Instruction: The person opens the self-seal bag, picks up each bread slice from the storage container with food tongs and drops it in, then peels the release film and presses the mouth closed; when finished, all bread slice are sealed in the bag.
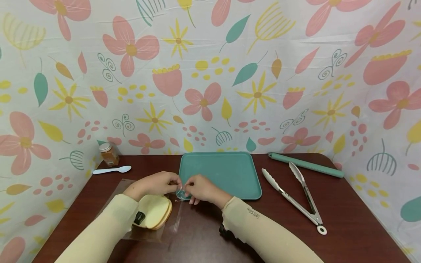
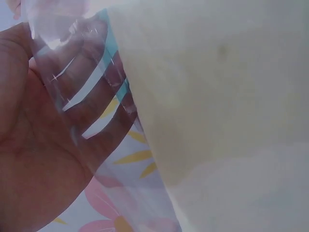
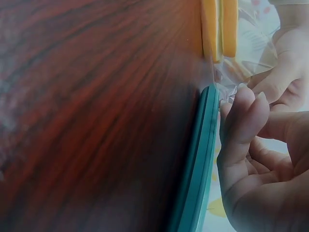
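A clear plastic bag lies on the table with round, pale bread-like slices stacked in it. My left hand pinches the bag's edge between thumb and fingers; in the left wrist view the clear film crosses in front of its fingers. Just to the right, my right hand pinches the same edge, its fingertips close to the left ones. Both hands meet over the near left corner of a teal tray. The right wrist view shows the slices' orange-brown rims beside the crumpled film.
At the back left stand a small jar with a silver lid and a white spoon lying before it. Spread metal tongs lie on the right, below a long green rod. A flower-patterned cloth hangs behind the table.
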`<state>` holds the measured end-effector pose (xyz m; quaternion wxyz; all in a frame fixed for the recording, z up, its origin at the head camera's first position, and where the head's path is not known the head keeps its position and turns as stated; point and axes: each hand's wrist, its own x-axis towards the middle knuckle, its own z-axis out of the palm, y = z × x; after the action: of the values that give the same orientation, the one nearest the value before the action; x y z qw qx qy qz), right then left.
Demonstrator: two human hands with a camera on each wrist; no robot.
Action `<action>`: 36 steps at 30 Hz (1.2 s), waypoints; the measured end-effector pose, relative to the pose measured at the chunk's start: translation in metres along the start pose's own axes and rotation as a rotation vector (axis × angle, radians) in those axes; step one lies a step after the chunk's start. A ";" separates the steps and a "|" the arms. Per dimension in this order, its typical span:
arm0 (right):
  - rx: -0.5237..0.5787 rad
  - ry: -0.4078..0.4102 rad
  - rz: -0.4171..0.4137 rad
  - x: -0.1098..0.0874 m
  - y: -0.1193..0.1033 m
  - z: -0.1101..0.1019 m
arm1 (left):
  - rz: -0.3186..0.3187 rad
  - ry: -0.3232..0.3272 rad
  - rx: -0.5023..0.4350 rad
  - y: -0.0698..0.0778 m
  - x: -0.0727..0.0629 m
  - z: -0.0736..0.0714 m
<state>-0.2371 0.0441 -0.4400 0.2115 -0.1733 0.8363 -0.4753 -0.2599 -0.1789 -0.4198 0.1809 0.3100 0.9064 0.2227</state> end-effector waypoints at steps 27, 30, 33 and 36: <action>0.160 0.082 0.117 0.008 -0.005 0.009 | 0.032 0.035 0.023 -0.002 -0.004 0.001; 0.166 0.101 0.136 0.008 -0.007 0.011 | 0.035 0.039 0.034 -0.001 -0.003 0.000; 0.162 0.116 0.142 0.008 -0.010 0.013 | 0.038 0.046 0.048 0.000 -0.001 0.001; 0.163 0.125 0.146 0.007 -0.014 0.014 | 0.034 0.056 0.050 0.001 0.001 0.001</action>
<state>-0.2343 0.0241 -0.4358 0.2064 -0.0641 0.8167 -0.5350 -0.2594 -0.1775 -0.4200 0.1439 0.3237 0.9109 0.2115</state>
